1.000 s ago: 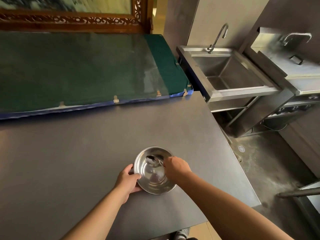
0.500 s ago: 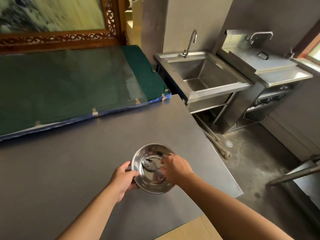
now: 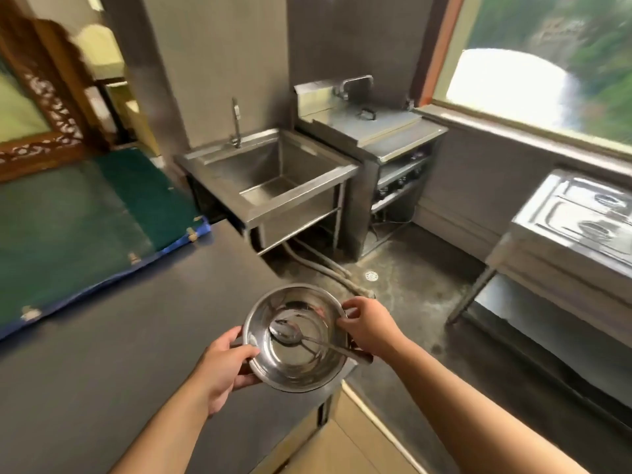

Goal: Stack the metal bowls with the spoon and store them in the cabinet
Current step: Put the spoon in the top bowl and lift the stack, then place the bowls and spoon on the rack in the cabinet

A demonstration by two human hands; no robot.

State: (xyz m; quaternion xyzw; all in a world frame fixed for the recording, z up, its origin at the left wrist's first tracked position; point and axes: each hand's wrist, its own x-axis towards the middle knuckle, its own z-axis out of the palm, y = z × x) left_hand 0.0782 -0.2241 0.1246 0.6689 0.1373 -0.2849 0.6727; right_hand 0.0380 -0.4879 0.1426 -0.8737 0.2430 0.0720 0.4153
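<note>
1. Stacking looks finished: the round shiny metal bowls (image 3: 294, 338) read as one nested stack at lower centre of the frame, though how many are in it I cannot tell.
2. The long-handled metal spoon (image 3: 290, 332) lies inside the top bowl, its scoop near the middle and its handle running out over the right rim.
3. The left hand (image 3: 224, 366) grips the stack's left rim, thumb over the edge and fingers beneath.
4. The right hand (image 3: 367, 325) is closed on the right rim, fingers pinching the edge just above the spoon handle.
5. The stack appears lifted off the dark grey countertop (image 3: 102, 354), held above its corner at lower centre.
6. Storing is what remains. No open cabinet shows; a steel unit with drawer-like fronts (image 3: 578, 227) stands at the right edge, well apart from the bowls, but whether that is the cabinet I cannot tell.
7. The stainless steel sink (image 3: 273, 179) sits at upper centre, untouched.
</note>
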